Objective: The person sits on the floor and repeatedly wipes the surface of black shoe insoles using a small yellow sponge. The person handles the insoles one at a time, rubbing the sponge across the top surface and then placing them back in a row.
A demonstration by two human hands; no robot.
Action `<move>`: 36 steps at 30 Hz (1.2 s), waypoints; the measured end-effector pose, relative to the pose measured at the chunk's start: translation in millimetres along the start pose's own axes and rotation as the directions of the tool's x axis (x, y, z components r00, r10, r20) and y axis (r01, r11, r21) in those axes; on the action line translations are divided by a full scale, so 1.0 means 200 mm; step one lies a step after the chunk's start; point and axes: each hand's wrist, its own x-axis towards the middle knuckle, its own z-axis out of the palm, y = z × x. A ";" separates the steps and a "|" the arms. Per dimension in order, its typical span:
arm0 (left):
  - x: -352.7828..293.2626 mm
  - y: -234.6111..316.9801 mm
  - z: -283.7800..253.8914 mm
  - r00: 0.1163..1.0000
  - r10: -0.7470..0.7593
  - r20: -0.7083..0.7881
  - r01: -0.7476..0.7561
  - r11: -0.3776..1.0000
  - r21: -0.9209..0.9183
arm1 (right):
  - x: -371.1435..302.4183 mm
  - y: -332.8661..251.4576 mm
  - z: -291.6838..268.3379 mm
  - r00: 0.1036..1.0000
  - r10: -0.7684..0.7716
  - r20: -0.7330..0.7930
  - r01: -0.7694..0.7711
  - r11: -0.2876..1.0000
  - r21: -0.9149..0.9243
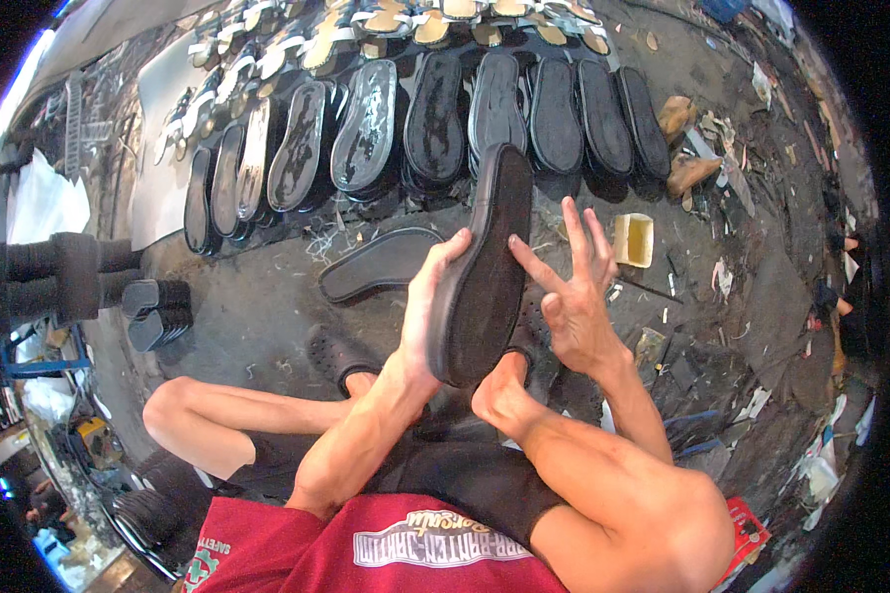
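My left hand (423, 306) grips a black shoe sole (487, 267) along its left edge, with the thumb near the rim. The sole is tilted up, its dark flat face and raised border showing. My right hand (578, 301) is open to the right of it, fingers spread. Its index fingertip meets the sole's right edge; whether it presses there I cannot tell. Just left of the held sole, another black sole (381, 265) lies on the floor. Beyond my hands runs a row of stacked black soles (435, 119), some with a wet-looking shine.
Behind the row lie several strapped sandals with tan footbeds (430, 28). A small container with yellowish contents (634, 240) stands right of my right hand. Small black pieces (156, 311) are piled at the left. Scraps (727, 168) litter the right side. My legs flank the workspace.
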 end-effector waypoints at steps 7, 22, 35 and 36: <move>-0.01 -0.02 0.05 0.943 0.331 0.049 -0.319 0.847 0.425 | -0.11 0.02 0.14 0.995 -0.099 0.022 0.094 0.981 0.169; -0.08 0.11 0.00 0.646 0.676 0.356 -0.652 0.246 0.717 | -0.05 0.06 0.13 0.949 0.293 -0.117 -0.142 0.729 0.670; -0.48 1.32 -0.71 0.808 0.588 -0.014 -0.585 0.806 0.094 | -0.12 -0.15 0.40 0.924 0.363 0.118 -0.365 0.750 0.551; -0.51 1.52 -0.87 0.814 0.581 0.024 -0.580 0.810 0.085 | -0.12 -0.15 0.41 0.919 0.374 0.126 -0.377 0.739 0.558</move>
